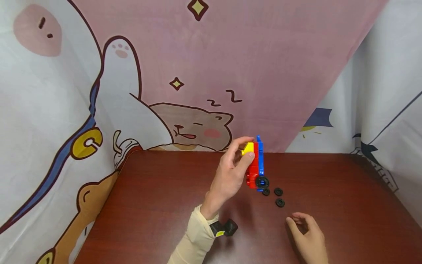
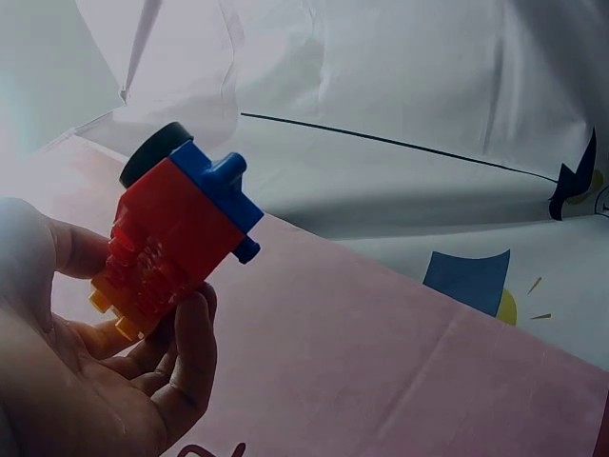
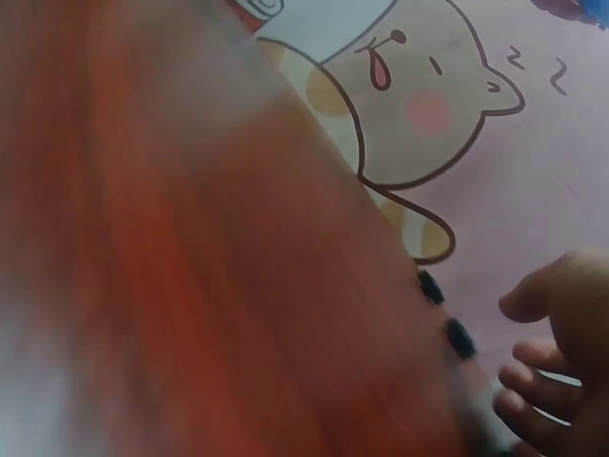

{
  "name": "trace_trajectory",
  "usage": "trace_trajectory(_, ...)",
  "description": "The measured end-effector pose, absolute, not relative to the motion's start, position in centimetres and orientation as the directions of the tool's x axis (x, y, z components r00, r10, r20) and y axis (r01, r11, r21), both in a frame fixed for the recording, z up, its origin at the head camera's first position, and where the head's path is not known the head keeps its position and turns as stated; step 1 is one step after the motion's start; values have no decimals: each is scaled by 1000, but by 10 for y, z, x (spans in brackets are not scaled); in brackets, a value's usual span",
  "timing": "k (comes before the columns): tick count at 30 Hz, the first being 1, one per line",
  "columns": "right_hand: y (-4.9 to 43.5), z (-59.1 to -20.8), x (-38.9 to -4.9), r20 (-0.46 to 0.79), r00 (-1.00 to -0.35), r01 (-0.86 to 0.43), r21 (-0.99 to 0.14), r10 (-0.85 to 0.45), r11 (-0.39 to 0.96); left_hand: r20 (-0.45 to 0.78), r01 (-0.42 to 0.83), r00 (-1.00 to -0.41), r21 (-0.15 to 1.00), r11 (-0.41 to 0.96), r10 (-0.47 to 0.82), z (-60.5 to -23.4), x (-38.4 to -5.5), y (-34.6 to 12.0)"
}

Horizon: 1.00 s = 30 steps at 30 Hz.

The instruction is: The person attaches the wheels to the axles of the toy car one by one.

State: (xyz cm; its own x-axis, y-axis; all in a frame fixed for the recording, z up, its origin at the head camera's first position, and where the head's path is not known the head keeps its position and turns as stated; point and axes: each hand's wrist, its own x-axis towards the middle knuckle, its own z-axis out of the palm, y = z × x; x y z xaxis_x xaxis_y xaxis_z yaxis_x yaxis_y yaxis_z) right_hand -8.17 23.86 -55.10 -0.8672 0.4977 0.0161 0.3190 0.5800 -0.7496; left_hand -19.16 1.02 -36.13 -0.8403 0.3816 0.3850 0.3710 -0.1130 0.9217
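My left hand (image 1: 230, 172) holds up a toy car (image 1: 255, 165) made of red, yellow and blue plastic blocks, its thumb and fingers on either side of the body. The car is tipped on end with its blue base facing right. One black wheel (image 1: 262, 182) sits at its lower end; in the left wrist view, the wheel (image 2: 155, 154) is beside a blue axle peg. Above the table at lower right, my right hand (image 1: 308, 234) has loosely bent fingers and holds nothing. Loose black wheels (image 1: 280, 202) lie on the table between that hand and the car.
The dark red-brown table (image 1: 158, 205) ends at a hanging cloth (image 1: 263, 73) printed with cartoon animals at the back and sides. A black camera mount (image 1: 227, 228) is strapped to my left wrist.
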Motion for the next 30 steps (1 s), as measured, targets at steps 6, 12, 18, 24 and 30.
trace_trajectory(6, 235, -564, -104, 221, -895, 173, -630, 388, 757, 377, 363, -843, 925, -113, 384, -361, -192, 10)
trace_trajectory(12, 232, -569, -121, 286, -886, 127, -607, 365, 784, 384, 370, -840, 922, -114, 384, -363, -193, 9)
trace_trajectory(18, 230, -569, -133, 322, -865, 117, -616, 384, 779, 392, 376, -838, 919, -118, 378, -361, -194, 8)
trace_trajectory(24, 230, -569, -136, 355, -855, 77, -636, 380, 768, 392, 377, -837, 919, -118, 382, -362, -194, 9)
trace_trajectory(30, 229, -571, -136, 347, -852, 61, -678, 392, 733, 400, 385, -834, 915, -118, 381, -363, -194, 10)
